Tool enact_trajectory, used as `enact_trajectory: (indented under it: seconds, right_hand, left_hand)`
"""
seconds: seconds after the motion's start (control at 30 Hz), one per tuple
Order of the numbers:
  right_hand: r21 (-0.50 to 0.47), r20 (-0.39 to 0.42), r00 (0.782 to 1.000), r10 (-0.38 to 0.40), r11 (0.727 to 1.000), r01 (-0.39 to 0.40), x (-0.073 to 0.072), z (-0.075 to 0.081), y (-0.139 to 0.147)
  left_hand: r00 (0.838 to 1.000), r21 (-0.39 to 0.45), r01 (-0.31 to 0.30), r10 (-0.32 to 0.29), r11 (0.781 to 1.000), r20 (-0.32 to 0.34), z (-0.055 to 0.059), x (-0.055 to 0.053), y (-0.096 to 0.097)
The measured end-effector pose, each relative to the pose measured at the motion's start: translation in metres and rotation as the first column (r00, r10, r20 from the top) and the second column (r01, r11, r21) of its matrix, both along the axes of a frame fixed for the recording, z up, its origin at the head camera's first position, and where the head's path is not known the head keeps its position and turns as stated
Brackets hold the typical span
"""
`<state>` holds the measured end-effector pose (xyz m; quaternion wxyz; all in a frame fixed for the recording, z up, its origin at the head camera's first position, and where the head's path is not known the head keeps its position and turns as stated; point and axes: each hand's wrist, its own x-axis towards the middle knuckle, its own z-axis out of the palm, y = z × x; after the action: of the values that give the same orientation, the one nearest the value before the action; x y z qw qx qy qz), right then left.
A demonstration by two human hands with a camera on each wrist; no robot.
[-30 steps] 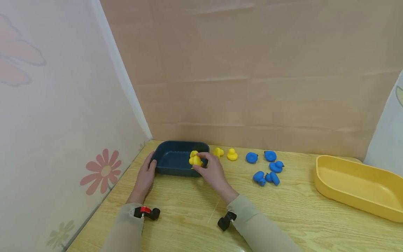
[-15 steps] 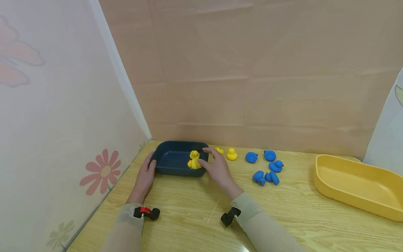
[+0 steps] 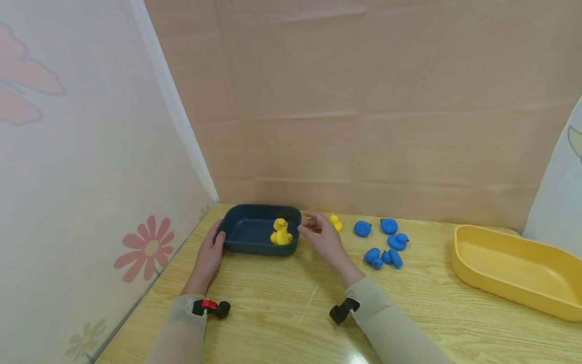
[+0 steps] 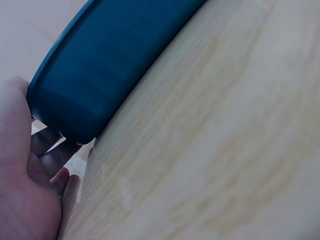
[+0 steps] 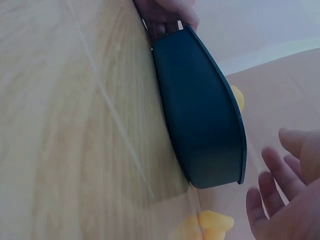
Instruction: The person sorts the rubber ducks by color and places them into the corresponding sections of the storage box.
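Observation:
My left hand (image 3: 210,253) holds the left end of a dark blue tray (image 3: 252,248); in the left wrist view the thumb is by the rim and the fingers reach behind the end wall. Inside the tray's right end lie yellow rubber ducks (image 3: 281,236). Just right of the tray is my right hand (image 3: 329,242), fingers spread and nothing between them. It hides most of a spot where, in the right wrist view, a yellow duck (image 5: 215,220) shows below the fingers. Another yellow duck (image 3: 336,223) stands behind the hand, partly covered.
Several blue rubber ducks (image 3: 397,241) are scattered on the wooden table (image 3: 273,313) right of the right hand. Farther right stands a larger yellow tray (image 3: 504,280). A papered wall (image 3: 373,151) closes the back and a flowered one (image 3: 91,177) the left.
My right hand has let go of a yellow duck in the dark blue tray, then moved right, out over the tray's right rim. The left hand stays on the tray.

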<state>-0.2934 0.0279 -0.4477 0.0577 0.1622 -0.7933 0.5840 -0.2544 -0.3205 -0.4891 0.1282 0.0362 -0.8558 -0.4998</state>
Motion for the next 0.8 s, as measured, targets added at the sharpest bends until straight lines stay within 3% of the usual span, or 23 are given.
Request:
enact_trajectory:
  seconds: [0.23,0.6,0.7,0.8]
  right_hand:
    - [0.103,-0.010,0.997,0.083,0.991,-0.081,0.006,0.000,-0.009]
    - [0.224,-0.136,0.969,0.208,0.959,-0.174,0.012,0.001,-0.022]
    - [0.208,-0.113,0.974,0.196,0.963,-0.169,0.012,0.000,-0.022]
    - [0.172,-0.059,0.989,0.135,0.977,-0.123,0.010,-0.002,-0.018]
  left_hand:
    - [1.000,0.021,0.011,-0.011,1.000,0.003,0.000,0.002,0.000]
    - [1.000,0.000,0.010,-0.010,1.000,-0.002,0.000,0.000,-0.001]
    - [1.000,-0.001,0.007,-0.007,1.000,-0.006,0.000,0.000,-0.001]
    - [1.000,0.007,0.009,-0.009,1.000,-0.007,0.001,0.000,0.000]
